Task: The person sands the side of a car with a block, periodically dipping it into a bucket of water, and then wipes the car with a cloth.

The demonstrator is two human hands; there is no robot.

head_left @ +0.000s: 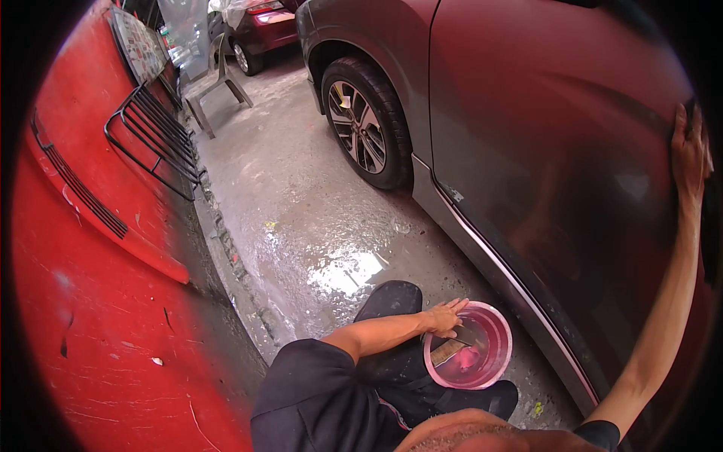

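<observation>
My left hand (442,319) is at the upper-left rim of a pink bucket (506,354), fingers along the outside and thumb over the inner side. In the bucket are some water, a tan flat block (446,352), a dark flat piece (472,331) close to my thumb, and a pink lump (468,357). My right hand (689,154) lies against the dull dark car door (542,173) at the far right, fingers pointing up and spread. A small pale patch shows at that hand's outer edge.
A front wheel (358,124) stands ahead on the wet concrete floor (301,203). Along the left is a red panel (98,301) with a black metal rack (154,139). Farther off are a plastic chair (218,90) and a dark red car (263,30).
</observation>
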